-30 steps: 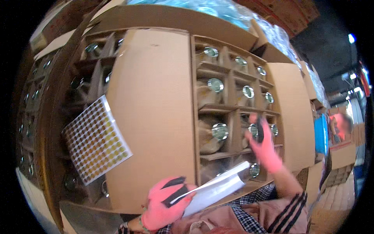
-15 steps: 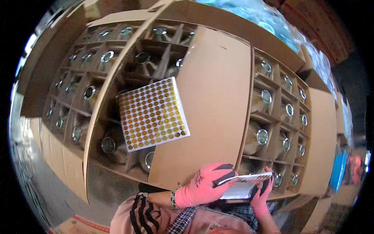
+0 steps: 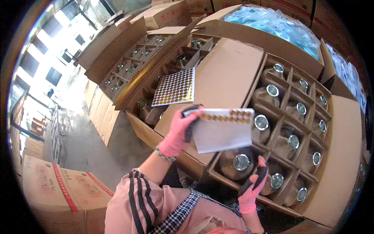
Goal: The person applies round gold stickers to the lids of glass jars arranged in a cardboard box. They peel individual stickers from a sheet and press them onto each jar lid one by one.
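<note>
My left hand (image 3: pixel 180 130), in a pink and black work glove with a green bead bracelet at the wrist, pinches the left edge of a white sticker sheet (image 3: pixel 222 136). Two rows of round gold stickers line its upper part; the rest is bare. Below the sheet, my right hand (image 3: pixel 253 187), also gloved, has its thumb and forefinger apart beside a clear glass bottle (image 3: pixel 242 162) in the nearest compartment. Whether it touches the bottle or carries a sticker, I cannot tell. A fuller gold sticker sheet (image 3: pixel 173 87) lies across the box's left side.
The divided cardboard box (image 3: pixel 269 154) holds several glass bottles, with a cardboard flap (image 3: pixel 230 74) across its middle. Another bottle box (image 3: pixel 128 58) stands far left. Blue plastic-wrapped goods (image 3: pixel 272 29) fill a box behind. A closed carton (image 3: pixel 70 191) sits lower left.
The view has shifted. My left hand has lifted the small sheet and turned its face toward me. My right hand has let go of the sheet and dropped beside the near bottle.
</note>
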A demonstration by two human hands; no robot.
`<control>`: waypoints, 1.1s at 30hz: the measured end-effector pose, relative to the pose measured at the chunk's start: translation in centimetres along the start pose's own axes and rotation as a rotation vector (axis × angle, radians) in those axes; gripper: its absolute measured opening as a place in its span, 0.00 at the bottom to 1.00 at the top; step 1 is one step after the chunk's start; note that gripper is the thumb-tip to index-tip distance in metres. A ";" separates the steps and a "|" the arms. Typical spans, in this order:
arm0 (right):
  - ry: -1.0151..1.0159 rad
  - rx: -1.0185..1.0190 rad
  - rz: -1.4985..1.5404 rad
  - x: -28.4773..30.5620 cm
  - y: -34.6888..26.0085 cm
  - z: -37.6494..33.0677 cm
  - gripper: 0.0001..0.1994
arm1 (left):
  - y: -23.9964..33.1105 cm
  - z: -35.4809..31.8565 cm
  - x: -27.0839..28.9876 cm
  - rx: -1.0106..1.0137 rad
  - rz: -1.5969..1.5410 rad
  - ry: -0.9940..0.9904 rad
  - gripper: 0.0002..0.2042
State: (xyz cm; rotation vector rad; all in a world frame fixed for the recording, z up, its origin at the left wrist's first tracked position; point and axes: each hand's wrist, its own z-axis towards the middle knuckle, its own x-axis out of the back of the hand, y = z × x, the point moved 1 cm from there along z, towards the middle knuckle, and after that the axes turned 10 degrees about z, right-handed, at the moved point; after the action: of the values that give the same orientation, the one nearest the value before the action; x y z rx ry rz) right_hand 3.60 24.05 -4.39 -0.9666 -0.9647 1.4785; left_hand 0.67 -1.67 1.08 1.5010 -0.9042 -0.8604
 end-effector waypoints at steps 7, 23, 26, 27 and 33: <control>-0.124 0.020 0.053 1.1 -0.4 0.5 0.19 | 2.4 -1.0 4.4 -0.267 0.248 0.138 0.11; -0.160 0.023 -0.289 -2.6 -2.3 0.2 0.16 | 1.0 3.4 31.2 -0.164 1.261 0.658 0.16; -0.258 0.221 -0.488 -5.7 -4.4 -0.4 0.17 | 0.5 3.7 34.1 -0.056 0.985 0.507 0.13; -0.335 0.264 -0.524 -6.7 -4.6 -0.6 0.19 | -0.2 3.7 35.0 0.004 0.871 0.453 0.13; -0.667 0.232 -0.786 -15.1 -4.2 0.1 0.26 | -6.3 4.1 38.6 -0.171 0.727 0.401 0.07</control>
State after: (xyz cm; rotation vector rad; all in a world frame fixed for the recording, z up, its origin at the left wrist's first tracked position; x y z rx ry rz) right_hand 6.42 9.48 0.64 0.1346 -1.3927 1.1754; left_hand 14.44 -37.60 -6.99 1.0204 -0.9446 -0.0933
